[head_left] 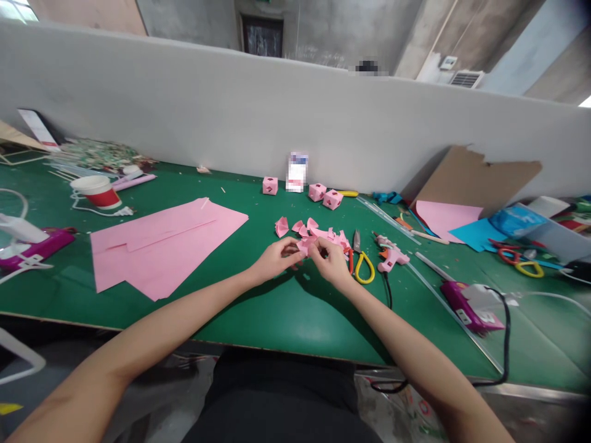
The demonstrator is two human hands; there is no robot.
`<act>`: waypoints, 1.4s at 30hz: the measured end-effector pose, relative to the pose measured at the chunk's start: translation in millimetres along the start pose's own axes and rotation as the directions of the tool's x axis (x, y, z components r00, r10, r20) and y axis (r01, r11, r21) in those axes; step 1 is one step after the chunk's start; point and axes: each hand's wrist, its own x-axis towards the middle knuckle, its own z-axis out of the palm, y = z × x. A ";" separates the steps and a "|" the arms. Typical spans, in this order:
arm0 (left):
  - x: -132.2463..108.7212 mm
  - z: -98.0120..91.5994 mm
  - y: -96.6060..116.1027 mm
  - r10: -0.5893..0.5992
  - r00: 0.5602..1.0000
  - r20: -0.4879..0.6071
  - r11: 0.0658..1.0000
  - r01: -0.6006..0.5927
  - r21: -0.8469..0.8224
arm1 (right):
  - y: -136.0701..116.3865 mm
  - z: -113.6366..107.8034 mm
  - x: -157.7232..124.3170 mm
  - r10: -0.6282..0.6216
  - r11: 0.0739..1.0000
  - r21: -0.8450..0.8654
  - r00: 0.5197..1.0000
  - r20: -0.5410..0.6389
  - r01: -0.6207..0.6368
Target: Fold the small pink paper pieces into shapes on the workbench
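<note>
Between my two hands, above the green table, is a small folded piece of pink paper (303, 246). My left hand (278, 259) pinches it from the left, and my right hand (329, 261) has its fingers closed on the right side. Just beyond my fingers lies a loose heap of pink paper pieces (330, 235), a few of them folded. One folded piece (281, 226) sits a little apart on the left. Farther back stand pink paper cubes with cut-out-looking openings, one (270, 186) on the left and two (317, 192) together on the right.
Scissors with yellow and orange handles (364, 264) lie right of my right hand, beside a pink glue gun (391, 255) with a black cord. Large pink sheets (161, 252) cover the left. A paper cup (96, 192) and purple power strips (468, 307) stand farther out.
</note>
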 end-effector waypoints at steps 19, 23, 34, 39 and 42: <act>-2.9 -1.6 3.6 -0.061 0.998 0.004 0.987 0.059 0.151 | -0.9 12.0 -8.5 -0.010 0.999 0.030 1.000 0.003 0.010; -1.9 -2.5 3.0 -0.065 0.998 -0.009 0.988 0.066 0.143 | 0.2 11.7 -8.1 0.007 0.998 0.068 0.999 0.032 -0.009; -4.6 -4.5 5.4 0.157 0.984 -0.090 0.898 -0.104 0.427 | 3.2 10.1 -5.9 0.020 0.999 0.040 0.997 0.080 -0.023; -5.3 -3.6 5.3 0.372 0.912 -0.174 0.824 -0.239 0.513 | 6.9 5.4 -5.2 -0.162 0.967 -0.193 0.986 0.045 0.168; -5.1 -8.6 1.8 0.506 0.855 -0.110 0.716 -0.346 0.606 | 8.8 4.2 -4.5 -0.193 0.951 -0.232 0.979 0.073 0.205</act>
